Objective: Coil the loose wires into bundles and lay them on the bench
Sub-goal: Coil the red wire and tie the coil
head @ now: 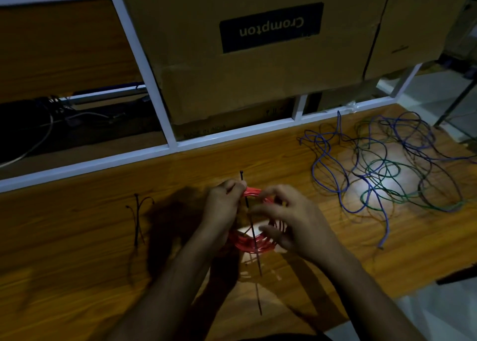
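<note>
A coil of red wire (247, 244) is held upright just above the wooden bench (77, 227), between both hands. My left hand (223, 209) pinches the coil's top together with a long black cable tie (254, 237) that runs down through the coil's middle. My right hand (289, 222) grips the coil's right side, its fingers curled around the strands. A loose tangle of blue, green and dark wires (382, 170) lies spread on the bench to the right, apart from both hands.
Spare black cable ties (138, 216) lie on the bench to the left. Behind the bench runs a white frame (154, 149) with large cardboard boxes (258, 56) in it. The bench's front edge drops to a pale floor at the lower right.
</note>
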### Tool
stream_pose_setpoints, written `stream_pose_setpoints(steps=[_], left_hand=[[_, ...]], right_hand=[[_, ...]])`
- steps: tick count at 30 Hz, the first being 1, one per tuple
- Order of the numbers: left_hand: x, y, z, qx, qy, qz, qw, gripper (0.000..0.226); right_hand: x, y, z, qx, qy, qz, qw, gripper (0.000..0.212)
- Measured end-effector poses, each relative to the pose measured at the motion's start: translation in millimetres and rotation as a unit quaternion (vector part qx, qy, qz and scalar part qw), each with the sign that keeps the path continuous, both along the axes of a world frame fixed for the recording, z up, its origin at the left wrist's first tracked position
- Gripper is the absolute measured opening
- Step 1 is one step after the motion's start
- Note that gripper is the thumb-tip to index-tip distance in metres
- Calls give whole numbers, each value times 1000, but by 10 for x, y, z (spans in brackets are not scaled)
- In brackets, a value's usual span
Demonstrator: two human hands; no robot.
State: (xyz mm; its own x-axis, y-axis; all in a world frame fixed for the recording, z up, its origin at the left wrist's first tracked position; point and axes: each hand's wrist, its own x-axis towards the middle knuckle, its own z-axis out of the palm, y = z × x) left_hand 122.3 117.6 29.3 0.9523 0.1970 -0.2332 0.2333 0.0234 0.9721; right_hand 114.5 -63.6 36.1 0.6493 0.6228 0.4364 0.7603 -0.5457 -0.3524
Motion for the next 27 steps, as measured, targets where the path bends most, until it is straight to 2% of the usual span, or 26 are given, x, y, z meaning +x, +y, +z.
stream_pose_setpoints(steps=[2,5,6,9,13,16,19,21,23,27], left_hand=[[17,-11,38,-15,-1,2,1000,23],[26,-57,77,-23,-3,1,1000,23],[32,-68,81,-20,-3,3,1000,23],[49,-75,62,4,-6,17,1000,19],[51,-75,-17,35,-8,22,999,18],[40,-77,-91,55,5,13,998,19],[-11,-79,-121,77,11,3,997,18],[-44,-110,-116,85,11,3,996,19],[-67,-122,-84,92,-6,-2,996,21],[-116,-173,-8,100,-31,-32,994,28]], right_hand=[[-63,38,-42,-48,-69,16,996,25],[-20,56,-86,-49,-116,24,992,16],[-3,59,-105,-26,-108,28,993,14],[35,80,-139,102,-7,17,995,16],[50,131,-110,221,94,-50,969,14],[6,209,-105,319,187,-82,926,30],[-51,304,-52,429,280,-109,852,27],[-50,297,-64,453,279,-140,835,16],[-37,278,-24,466,253,-153,834,4],[35,225,107,489,214,-208,820,15]])
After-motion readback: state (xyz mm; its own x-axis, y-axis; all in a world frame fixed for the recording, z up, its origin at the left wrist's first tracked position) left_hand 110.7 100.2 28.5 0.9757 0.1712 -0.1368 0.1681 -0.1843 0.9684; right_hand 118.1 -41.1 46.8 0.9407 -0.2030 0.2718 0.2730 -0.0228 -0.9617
